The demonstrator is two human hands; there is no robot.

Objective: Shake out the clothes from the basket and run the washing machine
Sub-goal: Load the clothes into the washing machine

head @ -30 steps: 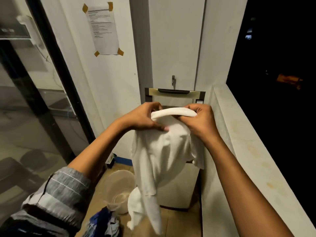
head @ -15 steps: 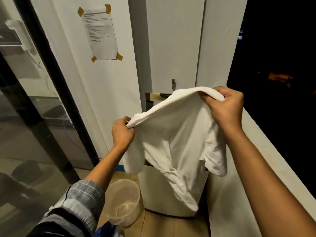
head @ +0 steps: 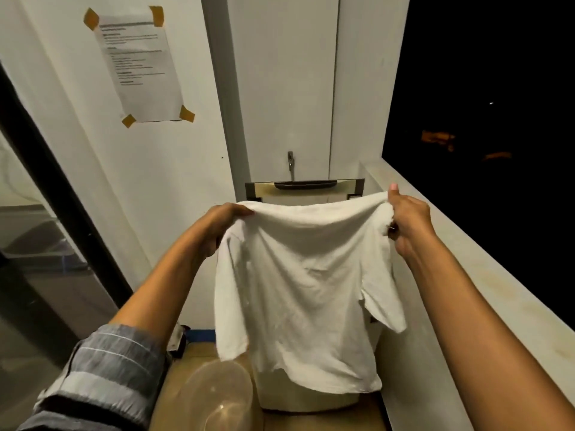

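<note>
Shirt [head: 298,284] now spread wide, left hand [head: 217,227] raised level with right hand [head: 407,220]

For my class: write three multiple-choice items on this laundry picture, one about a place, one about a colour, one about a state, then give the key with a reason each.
1. Where is the clear plastic tub?
A. on the floor, lower left of the washing machine
B. on the ledge
C. inside the machine

2. What colour is the shirt?
A. blue
B. white
C. grey

3. How is the shirt held?
A. bunched in one hand
B. lying on the floor
C. stretched between both hands

Key: A, the tub sits on the floor; B, the cloth is plain white; C, the left hand and right hand grip its top corners.
</note>
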